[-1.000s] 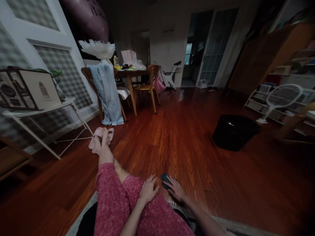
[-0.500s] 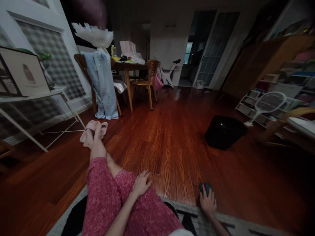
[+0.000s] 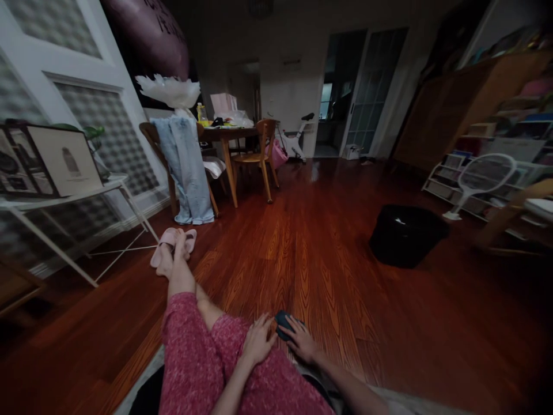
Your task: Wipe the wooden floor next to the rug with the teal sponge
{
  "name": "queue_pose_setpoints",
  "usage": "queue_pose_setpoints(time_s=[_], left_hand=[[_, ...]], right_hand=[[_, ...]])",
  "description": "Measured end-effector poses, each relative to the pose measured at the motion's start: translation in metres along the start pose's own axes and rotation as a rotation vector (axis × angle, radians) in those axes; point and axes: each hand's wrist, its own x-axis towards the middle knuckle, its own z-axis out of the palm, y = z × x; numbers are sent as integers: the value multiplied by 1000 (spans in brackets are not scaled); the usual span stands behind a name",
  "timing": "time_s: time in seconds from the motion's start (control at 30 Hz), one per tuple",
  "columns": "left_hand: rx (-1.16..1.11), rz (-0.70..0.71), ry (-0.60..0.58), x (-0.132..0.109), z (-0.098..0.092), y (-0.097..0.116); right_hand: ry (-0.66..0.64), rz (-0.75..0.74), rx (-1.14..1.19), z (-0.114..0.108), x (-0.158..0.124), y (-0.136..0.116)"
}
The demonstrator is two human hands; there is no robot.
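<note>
My right hand (image 3: 303, 343) holds a small dark blue-grey rounded object (image 3: 284, 324), its fingers draped over the top; the exact kind is too dim to make out. Beside it, my left hand (image 3: 260, 339) lies on my thigh in the pink-red trousers (image 3: 276, 383), fingers stretched out and nothing held. The object sits close to the left fingertips; whether they touch it I cannot tell. My crossed legs reach forward to the left, with pink slippers (image 3: 163, 248) at the feet.
A black bin (image 3: 406, 236) stands on the wooden floor (image 3: 302, 242) at right, near a white racket (image 3: 486, 176) and shelves. At left are a white side table (image 3: 73, 193) and a chair draped with jeans (image 3: 185, 167). Behind stands a dining table (image 3: 222, 135).
My right hand has carried the dark object leftward, from out at my right side to beside my left hand. The left hand stays on the thigh. The view has shifted slightly.
</note>
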Motion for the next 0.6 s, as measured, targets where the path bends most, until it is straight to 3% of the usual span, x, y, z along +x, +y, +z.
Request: queue_pose_setpoints(time_s=[0.07,0.13,0.27,0.37,0.47,0.53,0.6], left_hand=[[-2,-7,-3,1,1,0],[-3,-10,-6,1,1,0],[-4,-4,-5,0,0,1],[-5,0,-15,-1,-1,2],[-15,12,-17,-2,-2,1],[-14,14,-18,-2,-2,1],[-8,10,-19,-2,-3,0]], right_hand=[[18,-15,-12,-12,-6,21],[95,84,-60,-23,-25,55],[326,476,-183,-34,-98,131],[503,782,-207,-27,-159,165],[687,996,-186,-6,-191,167],[798,1082,-178,10,-188,154],[842,1093,-170,23,-167,134]])
